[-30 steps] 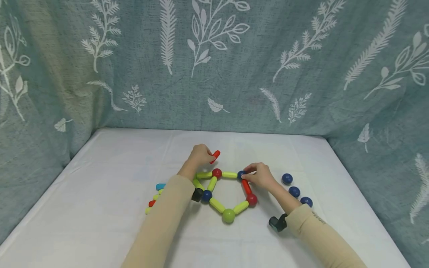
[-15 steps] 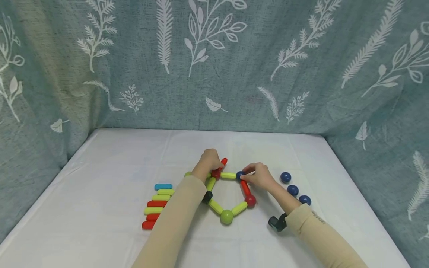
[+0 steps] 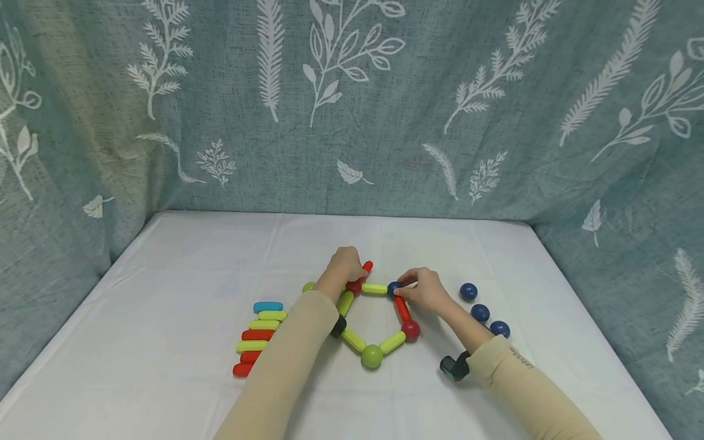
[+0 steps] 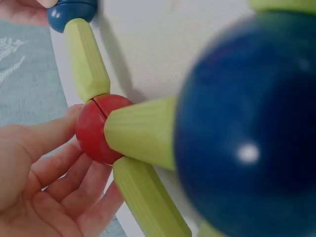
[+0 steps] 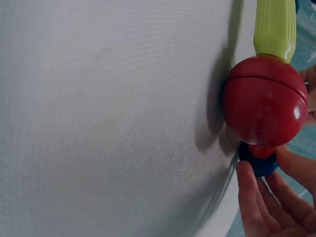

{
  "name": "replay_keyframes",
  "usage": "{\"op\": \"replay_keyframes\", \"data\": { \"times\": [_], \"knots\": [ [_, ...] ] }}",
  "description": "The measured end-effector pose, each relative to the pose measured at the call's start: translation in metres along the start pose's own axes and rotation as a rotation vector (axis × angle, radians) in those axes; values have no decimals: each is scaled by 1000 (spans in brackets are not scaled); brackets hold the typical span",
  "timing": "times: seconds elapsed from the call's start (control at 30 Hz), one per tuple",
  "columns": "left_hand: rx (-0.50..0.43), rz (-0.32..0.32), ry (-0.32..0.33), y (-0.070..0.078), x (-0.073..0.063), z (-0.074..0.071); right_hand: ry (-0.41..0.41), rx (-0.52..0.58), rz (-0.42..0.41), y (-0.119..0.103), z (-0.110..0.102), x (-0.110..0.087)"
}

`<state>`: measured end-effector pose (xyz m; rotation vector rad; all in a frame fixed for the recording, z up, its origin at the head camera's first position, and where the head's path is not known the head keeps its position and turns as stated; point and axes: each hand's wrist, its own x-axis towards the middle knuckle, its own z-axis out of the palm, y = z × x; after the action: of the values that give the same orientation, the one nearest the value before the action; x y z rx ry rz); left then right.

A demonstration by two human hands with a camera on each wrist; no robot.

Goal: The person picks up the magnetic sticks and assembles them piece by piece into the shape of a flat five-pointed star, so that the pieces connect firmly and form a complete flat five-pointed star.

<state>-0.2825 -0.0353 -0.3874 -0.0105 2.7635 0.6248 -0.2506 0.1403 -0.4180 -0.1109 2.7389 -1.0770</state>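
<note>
My left hand (image 3: 345, 264) pinches a red rod (image 3: 368, 265), its far end sticking out past the fingers and its near end at a red ball (image 3: 354, 287). In the left wrist view, the fingers curl behind that red ball, which joins several lime rods (image 4: 140, 131) and hides most of the red rod. My right hand (image 3: 426, 287) pinches a blue ball (image 3: 393, 289) between thumb and fingers. A lime rod (image 3: 375, 288) links the two balls. From the blue ball, a red rod (image 3: 403, 310) runs to a nearer red ball (image 3: 410, 330).
A lime ball (image 3: 371, 356) closes the ring's near side. Left of it lies a row of loose rods, including a blue rod (image 3: 268, 307) and a red rod (image 3: 257, 335). Three loose blue balls (image 3: 480, 313) sit right of the right hand. A patterned curtain (image 3: 352, 110) hangs behind the table.
My left hand has moved right and toward the red ball, bringing the red rod to it. Over the last half second little has moved. The right hand keeps its grip on the blue ball.
</note>
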Motion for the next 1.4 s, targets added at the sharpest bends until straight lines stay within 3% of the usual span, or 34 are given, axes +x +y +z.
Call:
{"op": "replay_keyframes", "data": {
  "times": [0.17,0.33,0.43,0.67,0.83,1.1,1.4],
  "knots": [
    [9,91,-45,-11,-1,-1,2,-6,-13,0,1,0],
    [-22,226,-94,-34,-5,-8,2,-17,-20,0,1,0],
    [-22,261,-118,-49,-10,-15,-1,-21,-26,-1,0,-1],
    [14,234,-157,-72,-26,-32,-3,-33,-38,-1,1,-2],
    [55,219,-121,-84,-29,-36,-9,-21,-30,-2,1,-3],
    [-51,210,-63,-93,-31,-34,-36,-70,-84,1,-4,-13],
    [-110,192,-40,-97,-32,-32,-111,-177,-95,5,-10,-49]
  ]
}}
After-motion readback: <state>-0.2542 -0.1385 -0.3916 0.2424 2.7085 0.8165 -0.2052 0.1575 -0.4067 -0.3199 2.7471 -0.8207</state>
